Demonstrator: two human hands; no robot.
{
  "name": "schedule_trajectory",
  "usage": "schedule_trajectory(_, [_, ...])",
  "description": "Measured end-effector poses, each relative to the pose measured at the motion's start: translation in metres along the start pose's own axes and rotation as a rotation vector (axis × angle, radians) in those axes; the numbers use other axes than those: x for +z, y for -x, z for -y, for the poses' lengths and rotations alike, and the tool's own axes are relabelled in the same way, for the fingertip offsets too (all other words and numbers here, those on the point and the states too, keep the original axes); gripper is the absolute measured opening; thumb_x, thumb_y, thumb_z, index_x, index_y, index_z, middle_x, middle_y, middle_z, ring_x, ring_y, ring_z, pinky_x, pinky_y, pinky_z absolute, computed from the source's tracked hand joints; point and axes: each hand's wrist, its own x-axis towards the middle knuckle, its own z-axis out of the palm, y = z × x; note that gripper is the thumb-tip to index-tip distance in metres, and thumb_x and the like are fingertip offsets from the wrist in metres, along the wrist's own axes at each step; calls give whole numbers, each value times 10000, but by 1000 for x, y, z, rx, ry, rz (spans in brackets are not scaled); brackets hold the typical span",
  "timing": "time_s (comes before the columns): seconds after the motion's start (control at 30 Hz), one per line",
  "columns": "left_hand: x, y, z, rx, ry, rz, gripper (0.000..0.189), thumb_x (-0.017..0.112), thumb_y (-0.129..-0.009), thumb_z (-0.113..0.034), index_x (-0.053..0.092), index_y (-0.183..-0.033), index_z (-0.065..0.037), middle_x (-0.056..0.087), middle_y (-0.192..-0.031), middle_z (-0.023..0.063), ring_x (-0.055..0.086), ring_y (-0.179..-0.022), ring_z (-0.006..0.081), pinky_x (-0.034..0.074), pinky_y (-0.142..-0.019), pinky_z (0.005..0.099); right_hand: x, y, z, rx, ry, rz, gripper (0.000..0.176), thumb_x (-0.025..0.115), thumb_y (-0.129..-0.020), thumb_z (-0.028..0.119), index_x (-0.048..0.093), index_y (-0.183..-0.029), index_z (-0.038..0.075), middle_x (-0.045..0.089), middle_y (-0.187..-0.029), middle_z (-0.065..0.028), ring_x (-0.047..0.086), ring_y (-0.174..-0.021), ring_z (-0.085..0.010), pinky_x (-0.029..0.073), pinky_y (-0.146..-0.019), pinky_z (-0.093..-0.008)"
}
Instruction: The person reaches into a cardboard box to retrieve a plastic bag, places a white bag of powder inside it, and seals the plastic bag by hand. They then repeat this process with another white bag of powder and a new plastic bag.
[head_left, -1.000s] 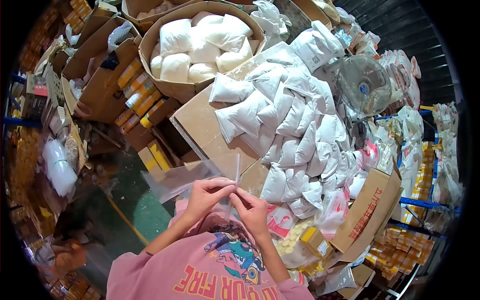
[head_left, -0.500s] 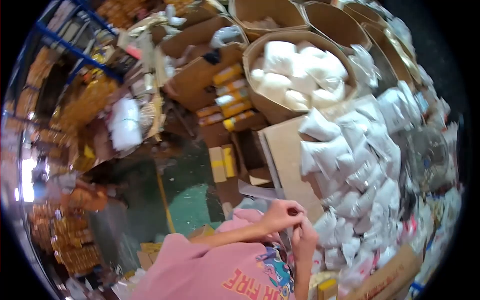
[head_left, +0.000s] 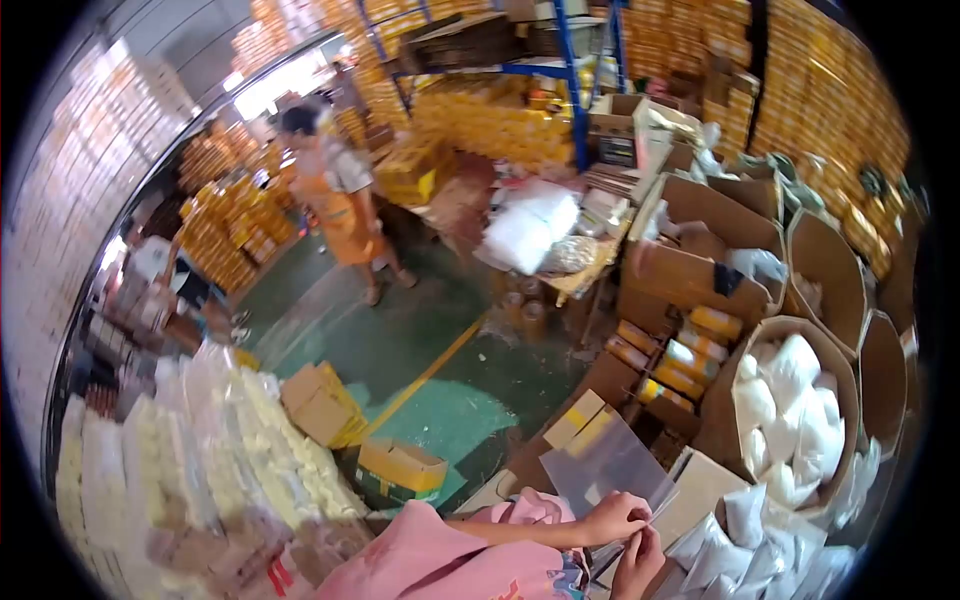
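My left hand (head_left: 615, 518) reaches in from the left, its fingers curled and pinched together. Right against it is my right hand (head_left: 640, 562), also closed, with fingertips meeting those of the left. What they pinch is too small to make out. Just behind my hands, a translucent sheet (head_left: 608, 455) overlaps the left hand's edge in this view. A cardboard panel (head_left: 705, 480) lies beside them, and several filled white bags (head_left: 745, 515) are heaped to the right.
An open drum-shaped carton (head_left: 850, 400) holds white bags. Yellow-labelled containers (head_left: 690, 360) sit in a box nearby. Small cartons (head_left: 400, 470) stand on the green floor (head_left: 400, 340). A person in an orange apron (head_left: 340, 215) stands farther off. Wrapped pale stacks (head_left: 200, 450) are at left.
The view has swung left and up, bringing the person in orange, the floor and the wrapped stacks into sight. My hands stay together, now lower in the view.
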Motion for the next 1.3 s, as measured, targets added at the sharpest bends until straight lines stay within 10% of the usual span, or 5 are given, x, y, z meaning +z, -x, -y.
schedule_trajectory(0.13, [-27,11,1,-10,-60,-79,186,639,-758,-91,646,-906,21,676,-787,161,675,-738,240,521,-677,329,33,-38,-42,-133,-174,227,248,553,-920,239,580,-1062,37,636,-868,-248,609,-791,-431,470,-690,-482])
schedule_trajectory(0.27, [-47,14,12,-46,-68,-22,295,642,-746,-130,626,-1001,19,662,-793,112,640,-736,196,507,-699,326,56,-66,-66,-217,-257,340,163,579,-908,68,542,-791,-39,593,-626,-56,622,-555,-120,456,-475,-236])
schedule_trajectory(0.77, [-31,9,36,-133,-280,60,294,635,-737,-266,681,-819,13,649,-735,215,660,-732,353,513,-674,403,46,-45,-36,-306,95,267,79,573,-818,59,591,-811,-18,667,-647,-131,668,-572,-250,510,-539,-343])
schedule_trajectory(0.9, [-27,6,38,-112,-281,107,295,614,-775,-276,681,-840,4,647,-758,217,645,-742,372,502,-670,408,52,-36,-38,-355,297,51,150,624,-804,170,585,-799,26,594,-624,-207,582,-594,-426,452,-538,-503])
schedule_trajectory(1.3, [-28,0,40,-130,-205,130,316,622,-751,-311,692,-787,-6,650,-731,207,658,-728,356,511,-653,404,61,-27,-35,-160,165,-8,187,608,-824,185,565,-835,4,607,-714,-226,601,-672,-411,467,-597,-467])
